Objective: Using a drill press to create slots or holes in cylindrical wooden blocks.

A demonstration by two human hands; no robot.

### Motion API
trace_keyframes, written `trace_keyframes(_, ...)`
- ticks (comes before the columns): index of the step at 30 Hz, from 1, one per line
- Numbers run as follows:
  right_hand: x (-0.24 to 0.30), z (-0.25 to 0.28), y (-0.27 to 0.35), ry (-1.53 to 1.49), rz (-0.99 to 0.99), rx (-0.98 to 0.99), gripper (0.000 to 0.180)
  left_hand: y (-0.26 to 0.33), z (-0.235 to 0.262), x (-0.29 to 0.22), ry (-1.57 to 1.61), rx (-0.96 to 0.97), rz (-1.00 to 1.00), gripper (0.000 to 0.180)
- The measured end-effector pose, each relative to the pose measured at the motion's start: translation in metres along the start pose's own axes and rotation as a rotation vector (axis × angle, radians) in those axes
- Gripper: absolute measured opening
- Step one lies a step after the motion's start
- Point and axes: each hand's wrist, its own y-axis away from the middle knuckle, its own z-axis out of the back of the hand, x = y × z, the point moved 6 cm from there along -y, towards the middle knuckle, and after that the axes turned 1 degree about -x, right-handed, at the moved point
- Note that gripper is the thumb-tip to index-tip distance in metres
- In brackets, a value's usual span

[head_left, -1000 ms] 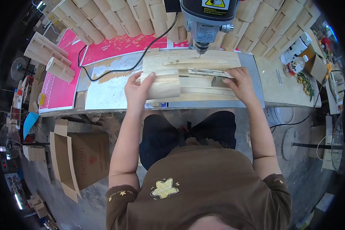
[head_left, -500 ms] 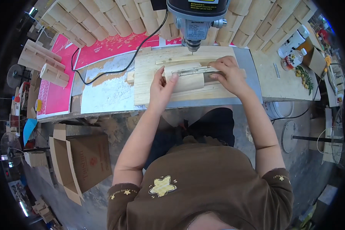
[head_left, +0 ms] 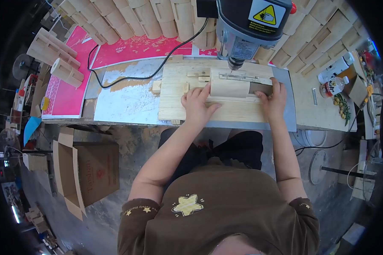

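Note:
A pale wooden cylinder (head_left: 230, 89) lies sideways on the light wooden board (head_left: 178, 111), below the drill press chuck (head_left: 235, 63). A narrow slot with a greyish strip runs along its upper side. From its right end a darker, flat piece (head_left: 259, 88) sticks out; I cannot tell what it is. My right hand (head_left: 275, 101) grips that end, thumb in front and fingers behind. My left hand (head_left: 196, 105) rests at the cylinder's left end, fingers spread, index fingertip touching it and thumb stretched along the board.
Stacked wooden cylinders (head_left: 157, 19) line the back, with more at the left (head_left: 66, 72). A black cable (head_left: 136, 77) crosses the table to the drill press (head_left: 251, 25). At the right stand a bottle (head_left: 334, 86) and small fruits (head_left: 341, 104). A cardboard box (head_left: 95, 170) sits on the floor.
My hands and the wooden cylinder have shifted to the right in view. The cylinder was tilted and held higher; now it lies level under the drill. My left hand has loosened from around it.

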Motion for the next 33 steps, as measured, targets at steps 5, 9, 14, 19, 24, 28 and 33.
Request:
trace_keyframes(5,0.018,-0.016,-0.006,-0.109,-0.040,0.017,0.063,-0.012,0.004,0.026,-0.039,-0.120,0.024,0.066)
trace_keyframes(9,0.017,-0.017,-0.003,-0.199,0.019,-0.012,0.066,-0.018,0.008,0.036,0.010,-0.022,-0.005,0.059)
trace_keyframes(14,0.037,0.047,-0.052,-0.092,-0.053,0.455,0.049,-0.016,0.005,0.043,0.054,0.072,-0.036,0.052)
trace_keyframes(19,0.054,0.123,-0.192,-0.575,0.125,-0.208,0.030,-0.019,0.005,0.041,0.088,0.059,-0.066,0.052)
trace_keyframes(24,0.120,0.115,-0.176,-0.568,-0.082,0.082,0.035,-0.022,0.000,0.041,0.096,0.033,-0.074,0.050)
trace_keyframes(28,0.128,0.133,-0.141,-0.124,0.181,-0.138,0.029,-0.017,0.006,0.046,0.064,0.037,-0.051,0.049)
trace_keyframes(33,0.119,0.128,-0.061,-0.169,0.243,-0.160,0.014,-0.019,0.003,0.045,0.059,0.050,-0.055,0.048)
